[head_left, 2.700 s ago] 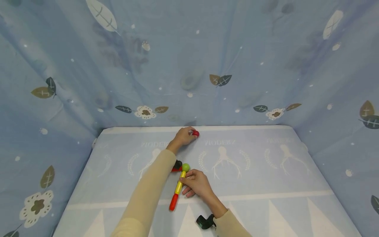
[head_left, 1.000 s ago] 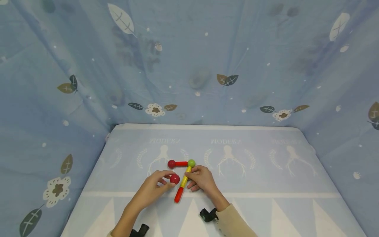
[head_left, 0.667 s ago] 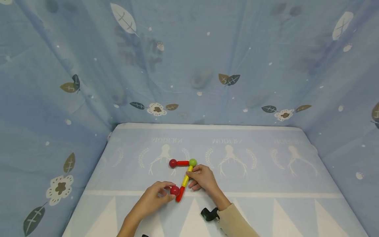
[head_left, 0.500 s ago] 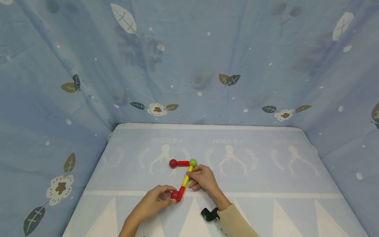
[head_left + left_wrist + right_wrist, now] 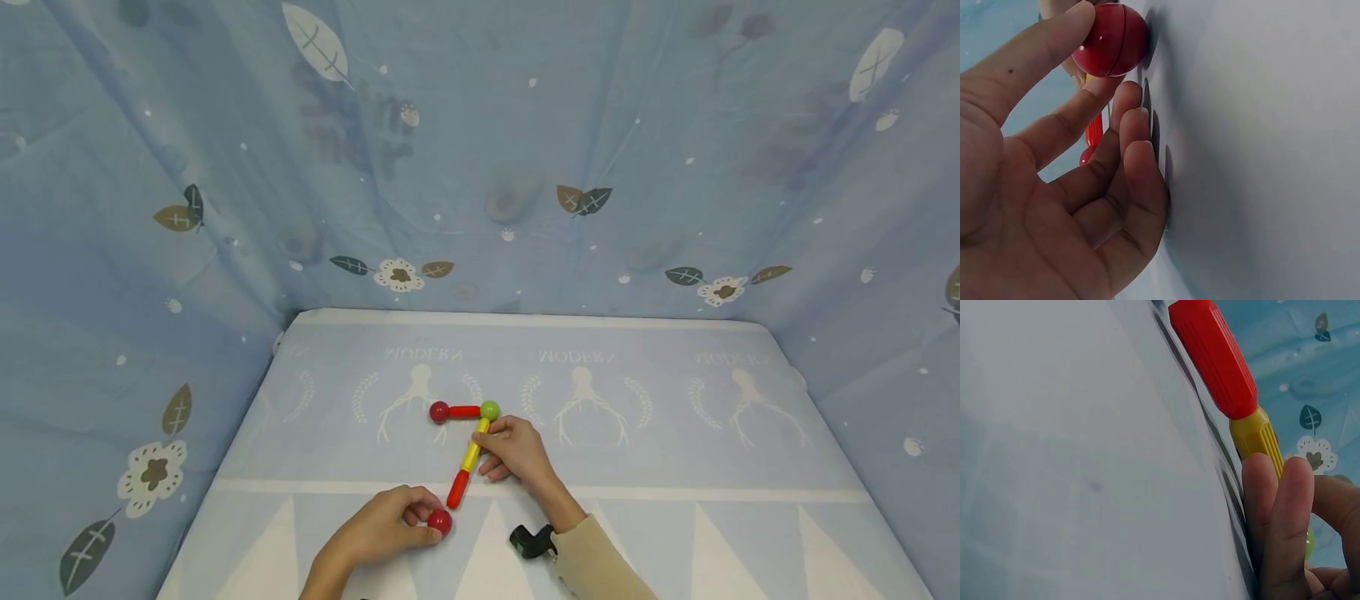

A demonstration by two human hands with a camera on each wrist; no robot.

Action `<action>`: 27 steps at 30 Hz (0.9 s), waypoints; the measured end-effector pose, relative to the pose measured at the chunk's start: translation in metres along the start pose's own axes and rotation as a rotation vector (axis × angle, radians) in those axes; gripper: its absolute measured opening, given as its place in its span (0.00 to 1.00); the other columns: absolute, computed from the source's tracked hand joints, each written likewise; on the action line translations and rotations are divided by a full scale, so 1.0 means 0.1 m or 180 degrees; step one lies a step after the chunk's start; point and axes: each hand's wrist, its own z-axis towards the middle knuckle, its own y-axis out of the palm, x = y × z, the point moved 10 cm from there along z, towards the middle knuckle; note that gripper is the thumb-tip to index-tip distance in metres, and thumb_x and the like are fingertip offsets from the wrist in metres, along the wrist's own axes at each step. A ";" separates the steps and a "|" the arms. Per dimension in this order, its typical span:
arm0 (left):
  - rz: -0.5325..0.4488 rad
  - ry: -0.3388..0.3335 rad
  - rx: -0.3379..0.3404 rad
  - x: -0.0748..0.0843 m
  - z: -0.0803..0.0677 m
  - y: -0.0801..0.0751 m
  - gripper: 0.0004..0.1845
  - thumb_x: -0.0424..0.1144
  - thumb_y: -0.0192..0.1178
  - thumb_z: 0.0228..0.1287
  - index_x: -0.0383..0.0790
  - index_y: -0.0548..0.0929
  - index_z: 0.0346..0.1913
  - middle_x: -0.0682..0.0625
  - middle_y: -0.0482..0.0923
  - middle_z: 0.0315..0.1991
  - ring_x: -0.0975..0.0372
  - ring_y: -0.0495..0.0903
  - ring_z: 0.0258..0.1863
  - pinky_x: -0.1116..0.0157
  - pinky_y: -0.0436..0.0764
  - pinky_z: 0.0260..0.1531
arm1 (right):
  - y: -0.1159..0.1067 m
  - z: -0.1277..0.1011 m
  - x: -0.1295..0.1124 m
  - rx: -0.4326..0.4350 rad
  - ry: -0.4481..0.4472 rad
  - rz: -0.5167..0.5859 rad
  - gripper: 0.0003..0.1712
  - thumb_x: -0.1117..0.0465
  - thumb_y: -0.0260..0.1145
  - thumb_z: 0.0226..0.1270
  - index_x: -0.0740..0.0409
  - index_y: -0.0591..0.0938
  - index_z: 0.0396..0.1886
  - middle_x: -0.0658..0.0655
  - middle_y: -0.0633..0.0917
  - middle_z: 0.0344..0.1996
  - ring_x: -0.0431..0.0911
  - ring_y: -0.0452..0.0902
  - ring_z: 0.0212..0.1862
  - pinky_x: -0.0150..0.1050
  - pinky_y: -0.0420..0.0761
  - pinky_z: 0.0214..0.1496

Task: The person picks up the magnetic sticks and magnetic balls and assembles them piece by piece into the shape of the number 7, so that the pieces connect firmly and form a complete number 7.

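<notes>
Between thumb and forefinger, my left hand point(image 5: 390, 527) pinches a red ball point(image 5: 440, 522) just off the near end of a red rod point(image 5: 458, 490). A yellow rod point(image 5: 471, 457) joins that red rod end to end, and my right hand point(image 5: 516, 454) pinches it. At the yellow rod's far end sits a green ball point(image 5: 490, 409). A second red rod point(image 5: 464, 412) runs left from there to another red ball point(image 5: 438, 412). The left wrist view shows the held ball point(image 5: 1111, 40) close over the table; the right wrist view shows the red rod point(image 5: 1213, 359) beyond my fingertips.
The table point(image 5: 675, 417) has a pale blue printed cover. A patterned blue curtain point(image 5: 480, 167) hangs behind it and along both sides. A black wrist camera point(image 5: 531, 542) sits by my right sleeve.
My left hand has brought the red ball from the table's back edge toward me, down alongside the lower red rod to its near end. The right hand keeps its hold on the yellow rod.
</notes>
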 end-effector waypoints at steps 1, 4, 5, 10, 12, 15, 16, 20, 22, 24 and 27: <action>-0.0005 0.0008 -0.0005 0.01 0.00 0.00 0.13 0.46 0.74 0.57 0.51 0.85 0.43 0.57 0.77 0.33 0.64 0.75 0.32 0.67 0.73 0.34 | 0.00 0.00 0.00 0.0000 0.0003 0.0000 0.24 0.53 0.75 0.63 0.68 0.76 0.45 0.61 0.86 0.29 0.50 0.84 0.20 0.42 0.82 0.21; -0.0020 0.0016 -0.0010 0.03 0.00 0.00 0.13 0.46 0.75 0.56 0.50 0.85 0.42 0.55 0.77 0.33 0.63 0.74 0.32 0.67 0.73 0.34 | 0.00 0.00 0.00 -0.0004 0.0000 -0.0007 0.24 0.54 0.74 0.64 0.68 0.76 0.45 0.61 0.86 0.28 0.49 0.84 0.20 0.42 0.82 0.21; -0.0031 0.0016 -0.0013 0.04 0.00 0.01 0.13 0.46 0.75 0.56 0.49 0.84 0.42 0.54 0.77 0.33 0.63 0.74 0.32 0.67 0.73 0.34 | 0.00 0.00 -0.01 -0.0006 -0.0001 -0.0010 0.24 0.54 0.74 0.64 0.68 0.76 0.45 0.61 0.86 0.28 0.49 0.84 0.20 0.41 0.82 0.21; -0.0044 -0.0082 -0.0016 0.02 0.00 0.02 0.14 0.47 0.75 0.56 0.49 0.83 0.42 0.54 0.77 0.33 0.62 0.74 0.32 0.67 0.72 0.33 | 0.01 0.01 -0.01 -0.0016 0.0009 -0.0021 0.24 0.54 0.74 0.64 0.68 0.76 0.45 0.61 0.87 0.29 0.48 0.84 0.20 0.41 0.82 0.21; -0.0037 -0.0107 -0.0011 0.02 0.01 0.02 0.14 0.47 0.75 0.56 0.49 0.83 0.42 0.55 0.76 0.32 0.62 0.73 0.32 0.67 0.72 0.33 | 0.01 0.01 -0.01 -0.0021 0.0025 -0.0011 0.24 0.54 0.74 0.64 0.68 0.76 0.46 0.61 0.87 0.29 0.48 0.84 0.20 0.40 0.82 0.21; -0.0034 -0.0096 0.0020 0.03 0.02 0.02 0.15 0.47 0.75 0.57 0.47 0.83 0.42 0.56 0.76 0.32 0.62 0.73 0.31 0.67 0.72 0.32 | 0.00 0.02 0.00 -0.0033 0.0028 0.0004 0.25 0.54 0.74 0.64 0.68 0.76 0.46 0.61 0.87 0.30 0.48 0.84 0.20 0.40 0.82 0.21; -0.0034 -0.0095 0.0033 0.03 0.02 0.01 0.15 0.47 0.74 0.57 0.47 0.82 0.42 0.56 0.76 0.32 0.62 0.73 0.31 0.67 0.72 0.32 | 0.00 0.02 0.00 -0.0039 0.0025 0.0008 0.25 0.53 0.74 0.64 0.68 0.76 0.46 0.61 0.87 0.30 0.48 0.84 0.20 0.39 0.82 0.22; -0.0045 -0.0101 0.0071 0.04 0.03 0.00 0.16 0.47 0.74 0.57 0.45 0.82 0.43 0.55 0.75 0.32 0.62 0.73 0.31 0.66 0.72 0.32 | 0.01 0.02 -0.01 -0.0055 0.0011 0.0007 0.25 0.54 0.74 0.64 0.69 0.76 0.47 0.60 0.87 0.30 0.47 0.84 0.20 0.39 0.82 0.22; -0.0064 -0.0120 0.0074 0.03 0.03 0.00 0.16 0.46 0.75 0.57 0.45 0.82 0.43 0.55 0.75 0.32 0.61 0.73 0.31 0.66 0.72 0.31 | 0.02 0.02 -0.01 -0.0058 0.0005 0.0000 0.25 0.54 0.74 0.64 0.69 0.76 0.47 0.60 0.87 0.30 0.47 0.84 0.20 0.39 0.82 0.22; -0.0077 -0.0131 0.0072 0.03 0.03 0.01 0.16 0.46 0.75 0.57 0.45 0.82 0.43 0.55 0.75 0.32 0.61 0.73 0.31 0.66 0.72 0.31 | 0.02 0.01 -0.01 -0.0054 0.0005 -0.0003 0.25 0.54 0.74 0.64 0.69 0.76 0.47 0.60 0.87 0.30 0.47 0.84 0.20 0.39 0.82 0.22; -0.0077 -0.0142 0.0058 0.03 0.03 0.01 0.16 0.46 0.75 0.57 0.44 0.82 0.43 0.54 0.75 0.32 0.61 0.73 0.31 0.66 0.72 0.31 | 0.01 0.01 -0.01 -0.0042 0.0024 -0.0018 0.24 0.54 0.74 0.64 0.68 0.76 0.46 0.60 0.87 0.29 0.47 0.84 0.20 0.39 0.82 0.22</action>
